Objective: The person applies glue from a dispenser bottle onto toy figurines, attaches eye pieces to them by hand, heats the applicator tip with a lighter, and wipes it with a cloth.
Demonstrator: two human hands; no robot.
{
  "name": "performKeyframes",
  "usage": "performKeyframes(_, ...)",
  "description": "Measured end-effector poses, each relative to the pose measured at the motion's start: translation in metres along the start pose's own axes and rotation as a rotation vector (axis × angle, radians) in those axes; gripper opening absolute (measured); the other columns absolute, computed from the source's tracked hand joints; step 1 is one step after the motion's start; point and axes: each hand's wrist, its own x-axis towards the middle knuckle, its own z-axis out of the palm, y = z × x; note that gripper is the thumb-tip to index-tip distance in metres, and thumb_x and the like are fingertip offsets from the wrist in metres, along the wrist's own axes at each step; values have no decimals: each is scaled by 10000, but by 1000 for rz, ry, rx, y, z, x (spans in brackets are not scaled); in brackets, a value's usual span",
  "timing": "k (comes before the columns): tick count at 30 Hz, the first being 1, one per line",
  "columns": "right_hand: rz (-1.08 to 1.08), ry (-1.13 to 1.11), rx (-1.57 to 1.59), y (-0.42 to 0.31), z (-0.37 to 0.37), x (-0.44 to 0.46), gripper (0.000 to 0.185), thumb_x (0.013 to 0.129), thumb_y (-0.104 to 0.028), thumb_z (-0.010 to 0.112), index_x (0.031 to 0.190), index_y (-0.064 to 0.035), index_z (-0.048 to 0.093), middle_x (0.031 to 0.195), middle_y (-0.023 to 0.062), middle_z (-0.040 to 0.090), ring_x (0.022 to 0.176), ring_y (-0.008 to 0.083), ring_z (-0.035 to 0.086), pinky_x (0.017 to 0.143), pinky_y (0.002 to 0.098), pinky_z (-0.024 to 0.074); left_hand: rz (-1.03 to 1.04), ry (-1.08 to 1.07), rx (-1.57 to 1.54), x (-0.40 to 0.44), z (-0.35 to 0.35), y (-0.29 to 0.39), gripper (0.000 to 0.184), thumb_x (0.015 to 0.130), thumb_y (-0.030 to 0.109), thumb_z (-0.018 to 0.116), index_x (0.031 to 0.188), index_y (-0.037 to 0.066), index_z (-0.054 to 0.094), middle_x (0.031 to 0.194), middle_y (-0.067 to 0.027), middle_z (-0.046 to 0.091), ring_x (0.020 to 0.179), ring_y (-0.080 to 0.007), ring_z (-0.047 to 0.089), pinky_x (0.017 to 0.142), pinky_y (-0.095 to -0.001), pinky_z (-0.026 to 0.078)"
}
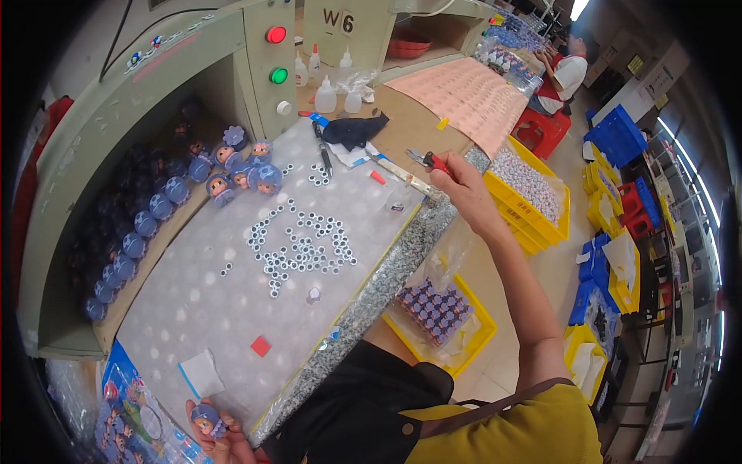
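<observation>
My left hand (227,446), at the bottom of the view, is closed around a small doll head (205,418) with a blue-purple cap. My right hand (464,190) is raised past the table's right edge and closed around red-handled pliers (434,161), their metal jaws pointing left. Between the hands, many doll eyes (297,251), white-rimmed with dark centres, lie scattered on the bubble-wrap-covered table (193,286). Several more doll heads (239,174) stand at the mouth of the machine opening, with further rows inside in shadow.
White squeeze bottles (325,96) and a dark cloth (355,131) lie toward the back. A red square (260,346) and a white slip (202,375) are on the wrap. Yellow crates (533,224) stand right. A co-worker (568,73) sits farther off.
</observation>
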Motion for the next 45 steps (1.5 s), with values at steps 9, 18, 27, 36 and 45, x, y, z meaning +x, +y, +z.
performKeyframes(9, -80, 118, -10, 2, 5, -8, 305, 953, -324, 468, 981, -30, 545, 755, 107, 487, 711, 236, 511, 651, 330, 418, 1, -33, -30, 2, -2, -1, 765, 691, -2, 735, 1355, 14, 355, 1126, -100, 540, 943, -233, 528, 833, -344, 440)
performKeyframes(18, -292, 284, -592, -29, 1, -18, 328, 884, -358, 550, 878, -30, 555, 753, 139, 507, 707, 306, 540, 616, 382, 416, 18, -43, 25, 5, -21, -8, 956, 707, 63, 779, 1452, 39, 179, 1329, -135, 419, 899, -190, 523, 752, -254, 478)
performKeyframes(27, -352, 373, -708, -34, 11, -11, 313, 781, -331, 636, 742, -39, 531, 690, 117, 479, 684, 294, 539, 582, 404, 406, -18, 3, -8, 0, 8, 1, 775, 693, -18, 725, 1365, 12, 340, 1154, -116, 533, 945, -226, 521, 830, -339, 438)
performKeyframes(36, -363, 384, -708, -34, 14, -9, 263, 775, -283, 619, 749, -35, 537, 698, 121, 489, 679, 294, 534, 588, 400, 416, 29, -60, 37, 6, -27, -10, 933, 721, 46, 761, 1451, 39, 180, 1337, -139, 412, 894, -189, 522, 752, -254, 477)
performKeyframes(45, -359, 377, -695, -37, 15, -9, 252, 778, -273, 612, 759, -33, 541, 708, 124, 491, 692, 294, 535, 595, 401, 418, 39, -61, 28, 5, -28, -11, 928, 724, 45, 758, 1451, 40, 181, 1338, -139, 409, 896, -188, 522, 761, -255, 475)
